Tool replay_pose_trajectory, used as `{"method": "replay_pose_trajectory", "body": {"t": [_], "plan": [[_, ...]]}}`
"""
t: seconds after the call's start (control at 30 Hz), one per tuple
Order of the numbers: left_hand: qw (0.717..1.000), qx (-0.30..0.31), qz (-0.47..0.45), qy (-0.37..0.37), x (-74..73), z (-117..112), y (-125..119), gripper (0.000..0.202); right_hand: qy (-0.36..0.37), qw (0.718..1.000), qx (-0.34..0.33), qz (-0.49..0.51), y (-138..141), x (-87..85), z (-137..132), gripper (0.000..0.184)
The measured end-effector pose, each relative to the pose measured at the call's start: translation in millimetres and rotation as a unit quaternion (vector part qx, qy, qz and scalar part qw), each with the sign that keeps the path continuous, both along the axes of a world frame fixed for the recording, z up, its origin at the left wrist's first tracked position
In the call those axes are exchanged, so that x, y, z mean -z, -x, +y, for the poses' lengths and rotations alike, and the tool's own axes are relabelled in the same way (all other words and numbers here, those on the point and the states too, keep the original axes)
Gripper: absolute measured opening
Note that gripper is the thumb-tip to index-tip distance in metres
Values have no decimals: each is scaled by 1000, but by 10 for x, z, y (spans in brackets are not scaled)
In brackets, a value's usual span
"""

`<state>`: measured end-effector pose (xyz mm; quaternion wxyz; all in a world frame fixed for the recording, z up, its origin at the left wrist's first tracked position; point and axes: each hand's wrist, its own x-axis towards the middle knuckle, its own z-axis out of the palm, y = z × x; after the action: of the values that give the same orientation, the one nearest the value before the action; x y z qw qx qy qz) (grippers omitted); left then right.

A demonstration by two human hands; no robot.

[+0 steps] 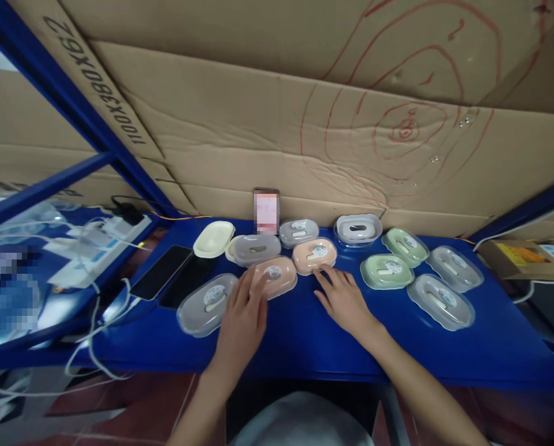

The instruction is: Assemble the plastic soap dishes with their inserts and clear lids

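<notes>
My left hand [245, 306] lies with its fingers stretched over the left end of a peach plastic soap box [279, 279] with a clear lid and a round label. Beside that hand is a grey soap box [202, 313], partly behind my fingers. My right hand [344, 301] is spread and holds nothing. Its fingertips are at the near edge of a second peach soap box [318, 251]; I cannot tell whether they press on it. Farther back sit a grey box [258, 251] and a smaller grey box [300, 230].
On the right are green boxes [383, 275] and grey boxes [439, 303]. A stacked pale box [357, 228] and a cream tray [214, 238] stand behind. A phone [266, 210] leans on the cardboard wall [240, 136]; a dark phone [163, 272] and white cables [91, 310] lie left.
</notes>
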<state>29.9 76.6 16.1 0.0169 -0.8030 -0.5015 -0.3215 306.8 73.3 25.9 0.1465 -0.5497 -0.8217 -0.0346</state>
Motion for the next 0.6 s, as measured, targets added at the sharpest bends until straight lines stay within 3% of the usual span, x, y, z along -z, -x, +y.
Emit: {"method": "replay_pose_trajectory", "body": {"t": [0.13,0.27,0.33,0.43,0.53,0.6], "plan": [[996,0,85,17,-125,519,363,44,4,998,-31,59,77,46,-153,41],[987,34,140,76,-242,1141,518,31,9,992,-37,117,32,245,-469,35],[986,44,138,83,-316,1289,577,25,7,989,-40,143,-10,351,-615,32],[989,48,119,71,-465,1163,676,29,-5,987,-34,159,-61,441,-793,37],[993,100,41,41,-549,683,626,33,-76,983,-7,168,-56,434,-911,54],[986,161,18,41,-500,288,431,31,-137,976,-15,170,-21,389,-937,65]]}}
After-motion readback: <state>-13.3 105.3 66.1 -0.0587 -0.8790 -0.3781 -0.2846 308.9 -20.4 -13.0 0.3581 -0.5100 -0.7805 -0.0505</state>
